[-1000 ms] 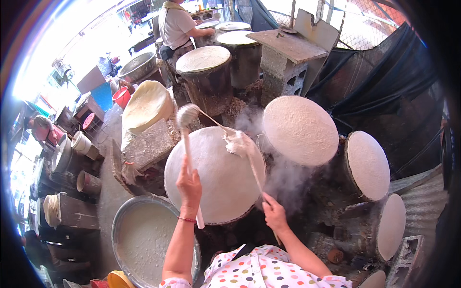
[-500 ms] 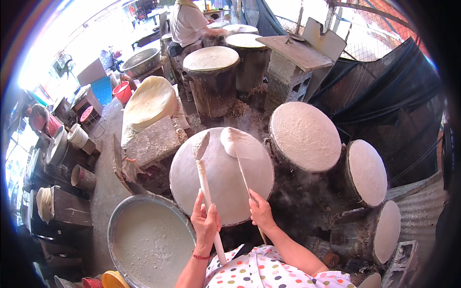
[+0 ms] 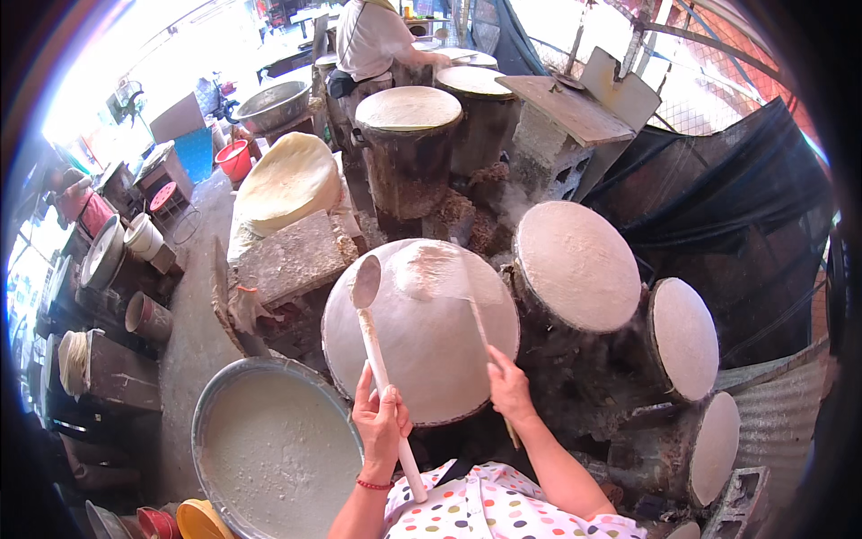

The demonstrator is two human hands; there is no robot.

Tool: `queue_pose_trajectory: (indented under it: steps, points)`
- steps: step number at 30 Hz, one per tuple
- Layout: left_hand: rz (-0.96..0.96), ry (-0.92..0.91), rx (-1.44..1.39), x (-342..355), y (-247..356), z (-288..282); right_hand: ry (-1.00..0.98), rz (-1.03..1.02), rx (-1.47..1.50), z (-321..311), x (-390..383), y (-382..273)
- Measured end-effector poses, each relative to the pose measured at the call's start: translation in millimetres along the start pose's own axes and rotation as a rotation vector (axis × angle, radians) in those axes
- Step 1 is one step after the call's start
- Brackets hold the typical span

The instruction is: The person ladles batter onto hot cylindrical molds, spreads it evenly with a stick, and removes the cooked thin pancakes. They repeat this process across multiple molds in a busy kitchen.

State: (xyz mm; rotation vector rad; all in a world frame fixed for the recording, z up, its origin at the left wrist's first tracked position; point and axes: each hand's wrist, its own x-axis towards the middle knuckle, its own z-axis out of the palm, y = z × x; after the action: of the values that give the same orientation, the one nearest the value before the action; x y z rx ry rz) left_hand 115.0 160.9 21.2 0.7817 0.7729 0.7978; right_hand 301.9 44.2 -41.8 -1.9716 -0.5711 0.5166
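Note:
My left hand (image 3: 379,424) grips the long pale handle of a ladle (image 3: 365,281) whose empty bowl hovers over the left rim of a round, cloth-covered steamer (image 3: 422,341). My right hand (image 3: 509,388) holds a thin stick (image 3: 478,325) that reaches to a wet smear of batter (image 3: 429,269) on the far part of the cloth. A wide metal basin of white batter (image 3: 274,454) stands just left of my left hand.
More round steamer tops sit to the right (image 3: 579,265), (image 3: 684,337), (image 3: 716,446). A stack of pale sheets (image 3: 285,184) lies on a block to the upper left. Another person (image 3: 373,36) works at steamers far ahead. Buckets and pots crowd the left side.
The ladle has been drawn back toward me and to the left rim of the steamer. The stick-held batter patch now lies flatter on the cloth. Both hands sit lower in view.

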Motion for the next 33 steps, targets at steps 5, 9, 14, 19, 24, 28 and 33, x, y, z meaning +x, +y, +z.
queue_pose_trajectory:
  steps: [5,9,14,19,24,28,33]
  points:
    - [0.033,0.013,-0.015,-0.4,2.3,-7.8,-0.213,-0.130,0.084,40.1,6.2,-22.1]
    - [0.045,0.064,-0.060,-1.0,3.4,-19.8,-0.262,-0.297,-0.548,21.2,-18.6,-40.1]
    - [0.063,0.084,-0.073,-4.8,2.9,-29.0,0.085,-0.261,-0.214,-29.5,27.1,-1.7]
    - [0.048,0.095,-0.135,-1.9,-1.6,-32.5,-0.225,-0.134,-0.076,1.6,52.9,-22.5]
    - [0.054,0.151,-0.149,-5.8,1.5,-40.2,-0.390,-0.341,-0.368,-2.6,11.6,-34.6]
    - [0.067,0.186,-0.177,-12.7,3.9,-46.8,-0.140,-0.317,-0.384,-24.6,36.1,-32.3]
    - [0.026,0.209,-0.213,-16.1,3.8,-55.2,-0.331,-0.163,-0.137,2.7,75.5,-35.3]
